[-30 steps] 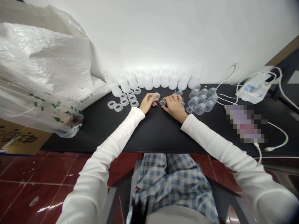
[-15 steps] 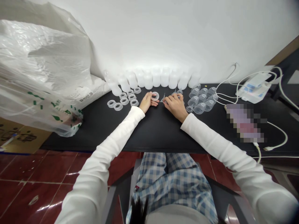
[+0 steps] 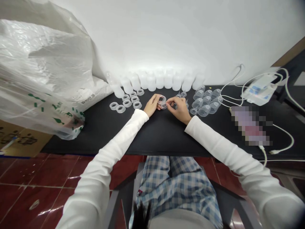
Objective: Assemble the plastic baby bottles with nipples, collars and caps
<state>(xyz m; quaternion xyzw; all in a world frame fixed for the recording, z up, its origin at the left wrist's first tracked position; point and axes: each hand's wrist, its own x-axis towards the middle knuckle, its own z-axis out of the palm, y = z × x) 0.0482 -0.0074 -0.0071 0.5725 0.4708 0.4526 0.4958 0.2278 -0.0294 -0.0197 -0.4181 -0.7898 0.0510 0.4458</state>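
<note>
The black counter (image 3: pixel 152 140) is carrying a row of translucent plastic bottles (image 3: pixel 159 81) standing upright along the wall, with clear silicone rings (image 3: pixel 127 103) lying flat before them and clear plastic cups (image 3: pixel 203 103) lying tilted in a cluster to the right, while a white plastic bag (image 3: pixel 47 79) is slumping over its left end and a white corded device (image 3: pixel 259 90) is sitting at the far right

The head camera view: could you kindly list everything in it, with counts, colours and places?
Plastic bottles: about ten, translucent white, upright along the wall.
Collar rings: eight, clear, left on table.
Plastic cups: about eight, clear, right on table.
Table: one, black, in front of the person.
Plastic bag: one, white with green print, far left.
Corded device: one, white, back right.
Blurred item: one, colour unclear, right on table.
Left hand: one, at a clear ring, centre.
Right hand: one, beside that ring.
</note>
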